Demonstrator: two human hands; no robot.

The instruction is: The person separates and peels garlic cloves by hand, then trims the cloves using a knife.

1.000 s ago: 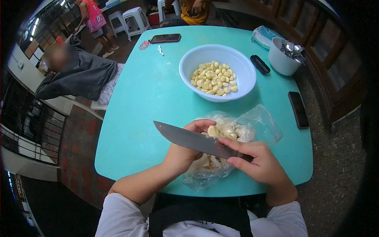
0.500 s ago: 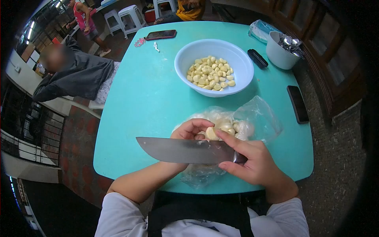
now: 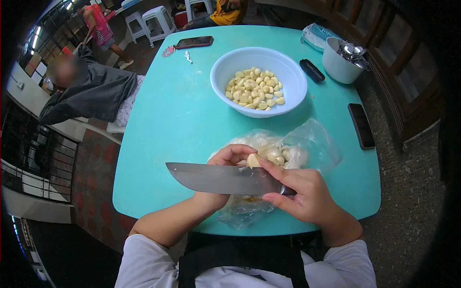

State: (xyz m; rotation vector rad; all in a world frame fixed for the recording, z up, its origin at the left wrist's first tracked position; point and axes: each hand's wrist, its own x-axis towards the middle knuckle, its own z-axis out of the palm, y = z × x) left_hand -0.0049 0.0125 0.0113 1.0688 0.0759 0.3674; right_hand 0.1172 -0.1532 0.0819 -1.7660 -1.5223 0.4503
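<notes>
My right hand (image 3: 305, 192) is closed round the handle of a large kitchen knife (image 3: 218, 180), its broad blade lying crosswise and pointing left. A pale garlic clove (image 3: 253, 161) is pinched in the fingers of my left hand (image 3: 235, 154), just above the blade's upper edge. My right index finger touches the clove as well. The blade hides part of my left hand. Behind and beneath my hands lies a clear plastic bag (image 3: 314, 144) with whitish garlic in it. Beyond it stands a light blue basin (image 3: 295, 98) holding many peeled garlic cloves (image 3: 254, 89).
On the turquoise table (image 3: 158, 125) are a phone (image 3: 361, 126) at right, another phone (image 3: 194, 42) at the far left, a black case (image 3: 312, 71), a white tub (image 3: 338, 67) of spoons and a plastic packet (image 3: 317, 37). A person (image 3: 96, 91) sits at the left side.
The clove has shifted slightly left and down, and the knife's handle end has risen a little. My hands keep nearly the same place. A person in pink in the background has leaned over.
</notes>
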